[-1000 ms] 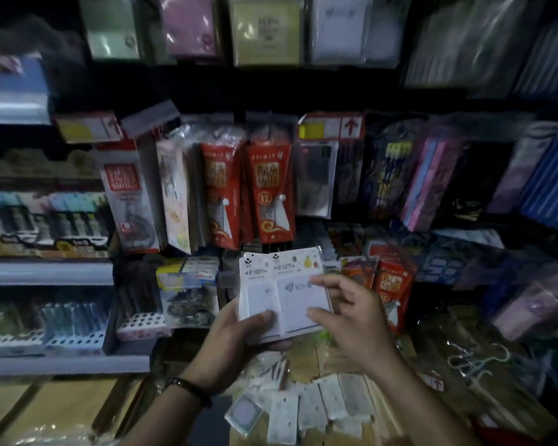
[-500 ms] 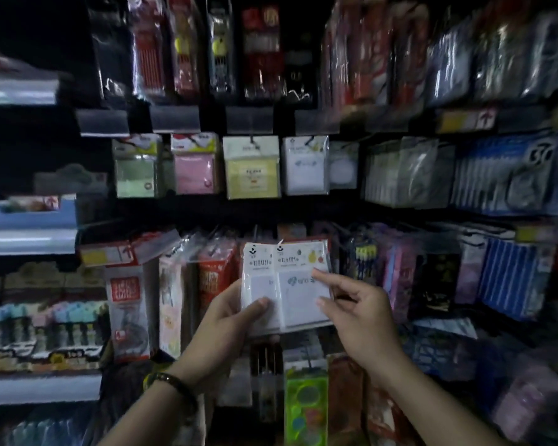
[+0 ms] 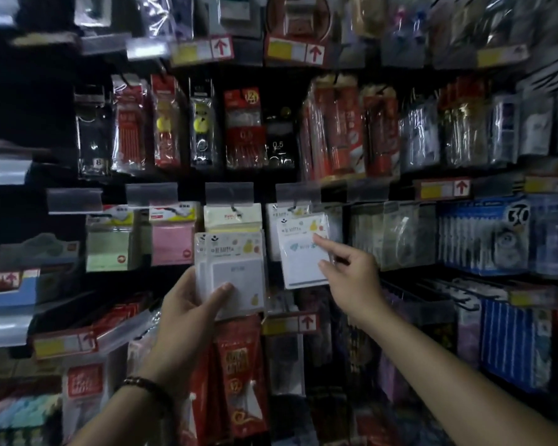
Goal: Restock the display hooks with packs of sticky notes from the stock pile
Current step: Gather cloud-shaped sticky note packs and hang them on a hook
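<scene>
At hooks, right hand (image 3: 351, 272) outstretched — pack (image 3: 303, 255) pinched

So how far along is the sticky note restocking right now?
Partly done. White sticky note packs already hang on the display hook. The right hand is fitting one white sticky note pack with a teal print there, though whether it is fully hooked is unclear. The left hand holds a small stack of white packs not yet hung.

The left hand (image 3: 187, 304) covers the lower left corner of the held sticky-note packs (image 3: 231, 272), so their number stays unclear. Print on the white pack (image 3: 303, 252) is too blurred to read. Both forearms leave the bottom edge.
</scene>
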`<state>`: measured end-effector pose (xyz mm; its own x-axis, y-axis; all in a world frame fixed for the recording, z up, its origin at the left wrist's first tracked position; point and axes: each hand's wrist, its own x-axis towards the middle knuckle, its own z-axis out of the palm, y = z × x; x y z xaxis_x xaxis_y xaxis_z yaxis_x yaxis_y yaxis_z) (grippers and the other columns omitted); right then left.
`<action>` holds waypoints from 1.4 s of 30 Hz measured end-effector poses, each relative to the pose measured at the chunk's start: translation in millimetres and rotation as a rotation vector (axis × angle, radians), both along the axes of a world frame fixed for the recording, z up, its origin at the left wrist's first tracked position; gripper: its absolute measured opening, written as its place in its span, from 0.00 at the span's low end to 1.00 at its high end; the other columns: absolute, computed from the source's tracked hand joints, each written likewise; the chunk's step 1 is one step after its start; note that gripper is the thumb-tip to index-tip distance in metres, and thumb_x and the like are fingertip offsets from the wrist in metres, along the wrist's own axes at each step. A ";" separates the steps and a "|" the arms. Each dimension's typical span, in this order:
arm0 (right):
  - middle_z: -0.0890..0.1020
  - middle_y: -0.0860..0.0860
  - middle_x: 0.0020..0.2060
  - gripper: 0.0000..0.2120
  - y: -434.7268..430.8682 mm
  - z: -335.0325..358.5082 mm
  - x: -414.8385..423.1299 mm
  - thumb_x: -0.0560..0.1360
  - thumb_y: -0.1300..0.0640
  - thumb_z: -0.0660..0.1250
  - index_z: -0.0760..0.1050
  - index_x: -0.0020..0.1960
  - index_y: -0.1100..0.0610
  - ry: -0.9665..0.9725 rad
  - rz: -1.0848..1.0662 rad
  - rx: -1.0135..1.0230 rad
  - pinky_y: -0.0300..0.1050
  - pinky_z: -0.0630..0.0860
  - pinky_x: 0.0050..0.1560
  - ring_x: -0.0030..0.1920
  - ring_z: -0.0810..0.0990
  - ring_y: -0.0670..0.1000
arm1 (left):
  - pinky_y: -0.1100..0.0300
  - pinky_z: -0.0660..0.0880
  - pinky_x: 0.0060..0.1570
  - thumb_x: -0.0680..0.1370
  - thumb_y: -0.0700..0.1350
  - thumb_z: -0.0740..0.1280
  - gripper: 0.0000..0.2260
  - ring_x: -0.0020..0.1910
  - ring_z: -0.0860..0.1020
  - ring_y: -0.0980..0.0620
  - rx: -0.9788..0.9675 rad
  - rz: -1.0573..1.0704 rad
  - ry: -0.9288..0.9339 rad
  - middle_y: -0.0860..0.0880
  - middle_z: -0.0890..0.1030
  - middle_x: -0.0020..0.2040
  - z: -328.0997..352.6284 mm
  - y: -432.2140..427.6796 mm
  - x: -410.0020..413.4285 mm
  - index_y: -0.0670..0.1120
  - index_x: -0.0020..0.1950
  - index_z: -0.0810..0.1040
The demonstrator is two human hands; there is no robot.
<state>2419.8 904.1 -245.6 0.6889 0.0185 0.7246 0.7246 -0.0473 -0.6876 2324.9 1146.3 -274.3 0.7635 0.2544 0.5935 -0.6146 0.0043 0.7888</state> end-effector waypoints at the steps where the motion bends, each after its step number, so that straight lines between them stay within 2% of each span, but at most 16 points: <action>1: 0.82 0.43 0.68 0.23 3.0 2.5 8.5 0.82 0.69 0.68 0.82 0.70 0.48 -0.013 -0.005 0.001 0.30 0.76 0.64 0.64 0.81 0.37 | 0.48 0.85 0.55 0.82 0.39 0.69 0.15 0.57 0.88 0.48 0.004 0.000 -0.002 0.51 0.88 0.60 3.3 0.8 3.2 0.53 0.67 0.80; 4: 0.82 0.57 0.62 0.23 12.3 7.4 30.7 0.82 0.68 0.69 0.82 0.69 0.46 -0.052 -0.048 0.040 0.29 0.71 0.64 0.62 0.79 0.62 | 0.54 0.86 0.49 0.82 0.40 0.70 0.16 0.57 0.88 0.49 0.005 -0.005 0.004 0.51 0.88 0.60 11.9 2.3 12.7 0.53 0.68 0.79; 6: 0.79 0.63 0.64 0.22 15.9 12.7 39.2 0.82 0.68 0.68 0.82 0.70 0.47 -0.079 -0.042 0.074 0.42 0.68 0.68 0.63 0.75 0.67 | 0.55 0.86 0.48 0.82 0.40 0.70 0.17 0.57 0.88 0.48 0.016 0.003 0.010 0.50 0.88 0.60 15.1 3.0 18.3 0.53 0.70 0.79; 12: 0.79 0.60 0.69 0.23 20.8 21.7 47.6 0.82 0.70 0.67 0.83 0.69 0.47 -0.076 0.009 0.078 0.44 0.70 0.67 0.65 0.75 0.60 | 0.49 0.86 0.50 0.81 0.41 0.71 0.18 0.57 0.88 0.47 0.034 0.005 0.021 0.50 0.88 0.61 19.8 6.6 30.9 0.54 0.70 0.79; 15: 0.83 0.50 0.66 0.23 21.8 24.5 45.0 0.82 0.71 0.67 0.82 0.68 0.49 -0.045 -0.001 0.068 0.29 0.76 0.64 0.61 0.81 0.36 | 0.45 0.85 0.53 0.81 0.41 0.71 0.17 0.57 0.88 0.45 0.043 0.001 0.029 0.48 0.87 0.61 19.5 7.8 36.2 0.53 0.70 0.79; 17: 0.83 0.43 0.64 0.22 21.9 24.4 49.1 0.82 0.72 0.67 0.82 0.68 0.50 -0.020 -0.005 0.081 0.27 0.76 0.61 0.57 0.79 0.27 | 0.46 0.85 0.54 0.81 0.41 0.71 0.17 0.58 0.88 0.46 0.049 -0.025 0.032 0.49 0.87 0.61 20.8 7.5 37.3 0.53 0.70 0.79; 19: 0.83 0.35 0.58 0.22 23.7 24.4 57.9 0.82 0.71 0.67 0.82 0.69 0.52 0.023 -0.033 0.066 0.38 0.76 0.66 0.60 0.81 0.35 | 0.50 0.85 0.53 0.81 0.41 0.71 0.18 0.58 0.87 0.48 0.064 -0.043 0.028 0.51 0.87 0.61 23.0 6.6 38.4 0.54 0.69 0.79; 21: 0.83 0.27 0.50 0.22 27.6 27.0 65.9 0.82 0.70 0.67 0.82 0.70 0.52 0.062 -0.072 0.026 0.50 0.80 0.63 0.63 0.78 0.54 | 0.49 0.85 0.55 0.81 0.41 0.70 0.18 0.59 0.87 0.48 0.066 -0.054 0.026 0.51 0.87 0.61 25.0 5.2 41.0 0.54 0.69 0.79; 23: 0.84 0.30 0.56 0.21 32.0 31.7 73.1 0.82 0.69 0.67 0.82 0.69 0.50 0.089 -0.125 -0.007 0.54 0.85 0.56 0.60 0.80 0.63 | 0.44 0.84 0.58 0.82 0.40 0.70 0.18 0.60 0.87 0.46 0.057 -0.069 0.041 0.49 0.87 0.62 25.6 3.4 44.3 0.53 0.70 0.79; 26: 0.79 0.44 0.71 0.24 35.9 38.6 79.5 0.82 0.64 0.69 0.78 0.74 0.46 0.109 -0.186 -0.140 0.62 0.87 0.43 0.41 0.87 0.55 | 0.43 0.83 0.58 0.82 0.39 0.70 0.17 0.60 0.87 0.45 0.043 -0.071 0.058 0.49 0.87 0.62 25.2 0.1 48.0 0.52 0.70 0.79; 28: 0.76 0.46 0.75 0.28 37.0 38.9 81.9 0.81 0.63 0.70 0.73 0.78 0.43 0.094 -0.223 -0.256 0.56 0.87 0.38 0.33 0.83 0.51 | 0.43 0.83 0.59 0.82 0.40 0.70 0.17 0.60 0.87 0.45 0.033 -0.069 0.067 0.49 0.87 0.63 25.2 -2.2 50.5 0.51 0.70 0.79; 33: 0.75 0.49 0.68 0.28 27.2 35.5 63.6 0.82 0.47 0.66 0.66 0.80 0.35 0.110 -0.499 -0.564 0.43 0.77 0.34 0.41 0.83 0.50 | 0.44 0.84 0.57 0.82 0.39 0.70 0.15 0.57 0.88 0.46 0.012 -0.074 0.077 0.48 0.87 0.61 28.6 -10.7 53.2 0.49 0.68 0.79; 35: 0.77 0.48 0.64 0.22 24.0 26.9 46.8 0.84 0.44 0.63 0.72 0.78 0.39 -0.004 -0.564 -0.483 0.45 0.80 0.41 0.44 0.83 0.49 | 0.45 0.84 0.57 0.82 0.38 0.69 0.14 0.57 0.88 0.46 -0.019 -0.085 0.078 0.49 0.88 0.59 30.5 -17.9 52.9 0.49 0.67 0.79; 37: 0.82 0.45 0.57 0.21 23.6 14.0 31.0 0.84 0.47 0.66 0.75 0.76 0.45 -0.139 -0.393 -0.255 0.47 0.84 0.49 0.46 0.84 0.44 | 0.43 0.83 0.57 0.83 0.38 0.69 0.15 0.57 0.88 0.44 -0.049 -0.094 0.083 0.47 0.88 0.59 31.1 -25.8 54.2 0.48 0.68 0.79; 40: 0.84 0.43 0.53 0.33 26.7 -2.4 12.2 0.81 0.55 0.73 0.66 0.82 0.41 -0.099 -0.045 -0.083 0.46 0.86 0.48 0.48 0.87 0.45 | 0.43 0.84 0.55 0.83 0.38 0.70 0.15 0.57 0.88 0.42 -0.052 -0.110 0.100 0.45 0.87 0.60 30.0 -37.2 58.3 0.47 0.69 0.78; 42: 0.85 0.45 0.54 0.37 28.6 -7.9 8.5 0.79 0.61 0.75 0.65 0.82 0.39 -0.079 -0.007 -0.059 0.45 0.86 0.46 0.48 0.88 0.46 | 0.42 0.84 0.56 0.82 0.38 0.71 0.15 0.57 0.87 0.42 -0.048 -0.106 0.107 0.45 0.87 0.61 29.3 -44.2 61.5 0.47 0.69 0.79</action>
